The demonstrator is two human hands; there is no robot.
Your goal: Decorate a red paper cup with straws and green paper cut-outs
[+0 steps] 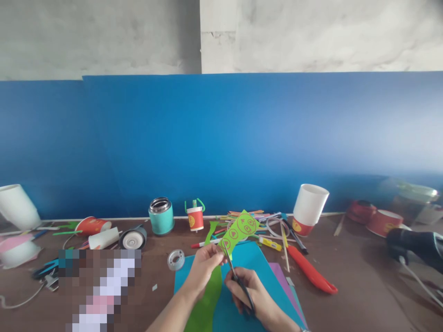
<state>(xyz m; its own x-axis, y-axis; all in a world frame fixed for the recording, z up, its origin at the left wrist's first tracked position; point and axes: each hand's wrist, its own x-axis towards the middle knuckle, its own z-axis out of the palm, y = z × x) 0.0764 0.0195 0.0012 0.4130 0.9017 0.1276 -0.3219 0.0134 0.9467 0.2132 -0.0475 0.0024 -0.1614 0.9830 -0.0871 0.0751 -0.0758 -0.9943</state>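
Note:
My left hand (206,263) pinches the lower end of a green paper strip (236,235) that has round faces and hearts drawn on it. In my right hand (249,288) is a pair of black-handled scissors (242,284), with fingers through the handles. The scissors' blades reach up to the strip's lower edge, close to the left fingertips. Below both hands lies a blue paper sheet (254,258), with a green paper piece (206,308) on top of it and a purple sheet (279,272) showing at its right side.
A tape roll (176,260) and a teal flask (161,216) stand to the left. Behind are a small red cup (195,219) and a pile of straws and sticks. On the right are a white cup (310,205), a red balloon (313,271) and a black tool (415,244).

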